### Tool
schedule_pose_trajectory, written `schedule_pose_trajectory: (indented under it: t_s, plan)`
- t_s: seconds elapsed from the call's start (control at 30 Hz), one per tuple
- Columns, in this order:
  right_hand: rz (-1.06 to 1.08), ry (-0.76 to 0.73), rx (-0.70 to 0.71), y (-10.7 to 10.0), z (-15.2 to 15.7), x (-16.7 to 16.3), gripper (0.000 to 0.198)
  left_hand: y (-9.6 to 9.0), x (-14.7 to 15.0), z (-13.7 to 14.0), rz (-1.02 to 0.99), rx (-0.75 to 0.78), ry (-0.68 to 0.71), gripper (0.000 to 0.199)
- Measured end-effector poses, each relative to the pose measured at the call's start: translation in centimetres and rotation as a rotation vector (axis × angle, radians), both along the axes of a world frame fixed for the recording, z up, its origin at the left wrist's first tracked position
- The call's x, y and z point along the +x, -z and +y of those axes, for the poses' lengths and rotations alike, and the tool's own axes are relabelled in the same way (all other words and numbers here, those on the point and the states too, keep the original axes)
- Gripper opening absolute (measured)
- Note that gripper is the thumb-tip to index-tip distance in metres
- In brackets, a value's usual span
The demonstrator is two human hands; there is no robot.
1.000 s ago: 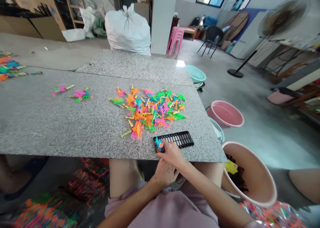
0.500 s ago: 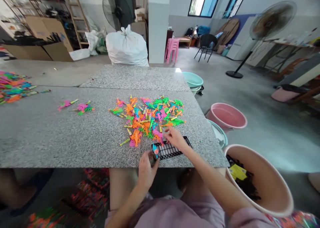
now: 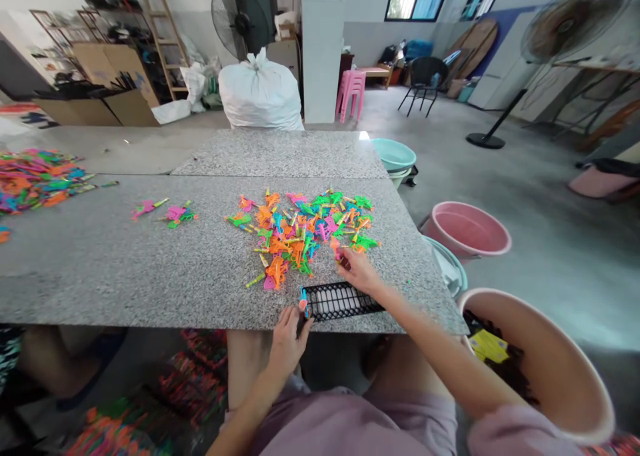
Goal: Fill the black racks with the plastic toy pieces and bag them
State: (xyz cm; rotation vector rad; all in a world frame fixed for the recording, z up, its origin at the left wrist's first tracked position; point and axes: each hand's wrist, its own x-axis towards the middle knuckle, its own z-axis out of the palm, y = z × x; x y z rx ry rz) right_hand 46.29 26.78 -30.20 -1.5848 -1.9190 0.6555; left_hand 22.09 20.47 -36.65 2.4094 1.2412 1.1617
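A black lattice plastic rack point(image 3: 345, 301) lies near the table's front edge. At its left end sits a small blue plastic toy point(image 3: 303, 301) with a round orange-pink spot. My left hand point(image 3: 289, 341) is closed around that end of the rack, thumb and fingers at its near corner. Above the rack my right hand point(image 3: 359, 271) pinches a small pink and orange plastic toy point(image 3: 335, 248), partly hidden by the fingers. Just beyond it spreads a loose pile of bright plastic toys point(image 3: 295, 243) in orange, green, pink and blue, several with yellow patterned tubes.
Two toys point(image 3: 175, 214) lie apart on the granite table point(image 3: 200, 269), and a larger heap point(image 3: 40, 179) is at far left. Right of the table stand a pink tub point(image 3: 465, 233) and a beige tub point(image 3: 555, 363) with black pieces. A white sack point(image 3: 260, 93) stands behind.
My right hand has lifted slightly off the rack's far side and now shows a pink and orange toy between its fingers. The blue toy stands more upright at the rack's left end.
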Motion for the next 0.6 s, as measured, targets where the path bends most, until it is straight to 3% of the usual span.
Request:
schedule_pose_trajectory:
  t_s: [0.1,0.17,0.33,0.47,0.6]
  plan:
    - [0.468,0.084,-0.215,0.8,-2.6,-1.5,0.01,0.1,-0.2,0.1,0.015,-0.017,0.01,0.02]
    - [0.592,0.103,-0.267,1.1,-3.4,-2.4,0.02,0.0,-0.3,0.1,0.03,-0.037,0.026,0.022]
    - [0.433,0.205,-0.116,1.4,-2.8,-3.6,0.018,-0.5,-0.3,0.0,0.053,-0.07,0.034,0.022]
    - [0.528,0.046,-0.125,1.3,-1.3,-5.6,0.037,-0.9,-0.2,-0.1,0.049,-0.049,0.02,0.02]
    - [0.208,-0.039,-0.164,1.0,-0.4,-7.1,0.033,-1.1,-0.2,-0.1,0.056,-0.017,0.029,0.019]
